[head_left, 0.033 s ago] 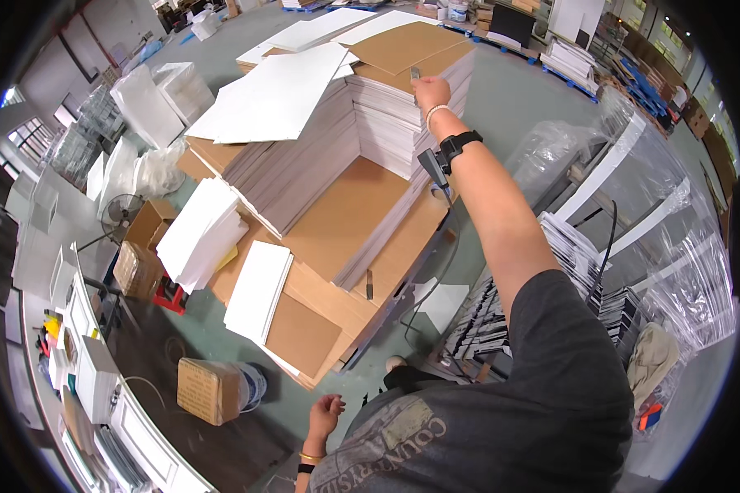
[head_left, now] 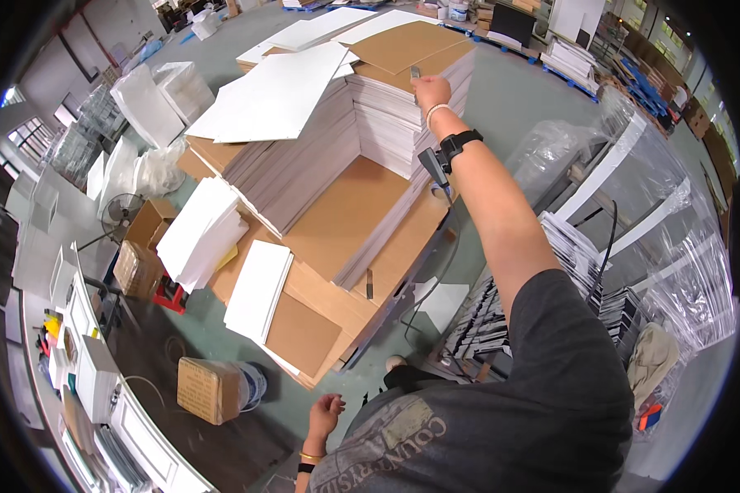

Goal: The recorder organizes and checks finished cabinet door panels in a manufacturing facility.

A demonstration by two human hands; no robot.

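Note:
My right hand (head_left: 432,90) is stretched out to the far corner of a tall stack of boards. Its fingers are closed on a small flat grey piece (head_left: 415,72), whose kind I cannot make out. Under it lies a brown board (head_left: 411,49) on top of the stack. A large white sheet (head_left: 279,94) rests askew on the left side. White-edged stacks (head_left: 384,123) surround a lower brown board surface (head_left: 345,201). My left hand (head_left: 326,413) hangs low near my body, fingers curled, with nothing visible in them, apart from the boards.
Smaller stacks of white sheets (head_left: 259,287) sit at the near left corner. A taped carton (head_left: 210,390) stands beside a bucket (head_left: 253,386) on the floor. Film-wrapped goods (head_left: 682,271) and a rack of thin strips (head_left: 485,320) stand at the right. A fan (head_left: 122,211) is at the left.

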